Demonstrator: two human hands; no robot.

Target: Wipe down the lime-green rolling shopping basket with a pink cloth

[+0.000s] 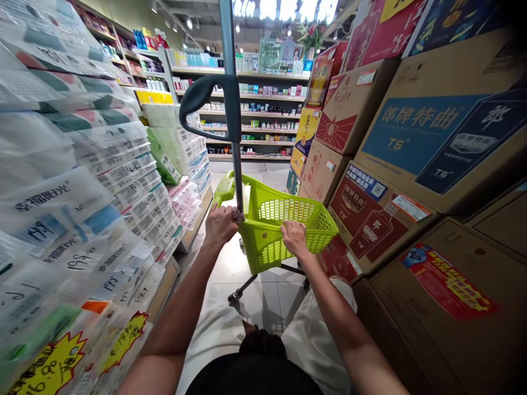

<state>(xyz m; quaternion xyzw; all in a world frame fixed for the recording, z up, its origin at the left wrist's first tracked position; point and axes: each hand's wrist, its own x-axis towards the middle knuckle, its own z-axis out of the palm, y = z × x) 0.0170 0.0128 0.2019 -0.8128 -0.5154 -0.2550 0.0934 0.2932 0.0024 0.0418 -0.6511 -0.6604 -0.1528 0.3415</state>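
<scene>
A lime-green shopping cart basket [267,246] with perforated sides stands in front of me on a wheeled frame. My left hand [221,225] is closed at its left corner, beside the base of the grey pole [236,175]. A small crumpled, greyish-pink cloth [237,214] shows at those fingers, against the pole. With fingers curled over the near rim, my right hand [293,237] grips the basket. The pole rises to a dark grey loop handle [197,101]. Part of each hand's grip is hidden behind the fingers.
Wrapped tissue packs [123,181] are stacked high along the left. Liquor cartons [411,120] form a wall close on the right. Shelves of small goods [255,96] cross the far end. Pale floor tiles [267,167] run between the stacks.
</scene>
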